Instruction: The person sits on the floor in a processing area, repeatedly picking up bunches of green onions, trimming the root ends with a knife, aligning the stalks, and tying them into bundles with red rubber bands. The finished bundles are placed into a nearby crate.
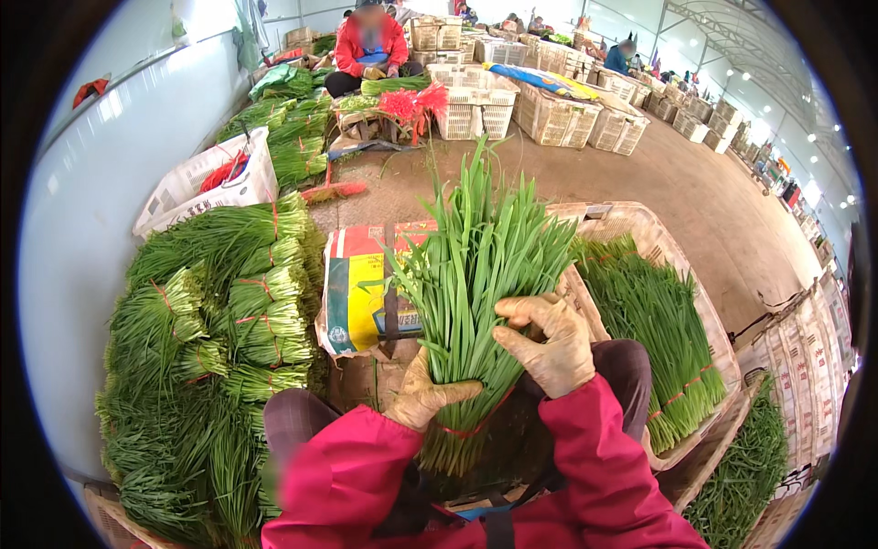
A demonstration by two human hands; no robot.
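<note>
My gloved left hand (pixel 432 391) grips a bunch of garlic chives (pixel 473 274) low on its left side, thumb across the front. The bunch stands leaves up between my knees, with a red tie (pixel 473 431) around its stems near the cut ends. At its right side is my gloved right hand (pixel 549 336), thumb and forefinger apart beside the leaves and holding nothing that shows. Behind the bunch lies a printed sack-covered block (pixel 357 295) with a dark strap around it. The base of the stems sits in shadow.
Tied chive bundles (pixel 267 302) are piled at the left. A plastic crate (pixel 675 254) of bundles stands at the right, beside loose greens (pixel 744 460). A white crate (pixel 206 185) with red ties is at the back left. Ahead sits a co-worker (pixel 370 48) near stacked crates (pixel 480 103).
</note>
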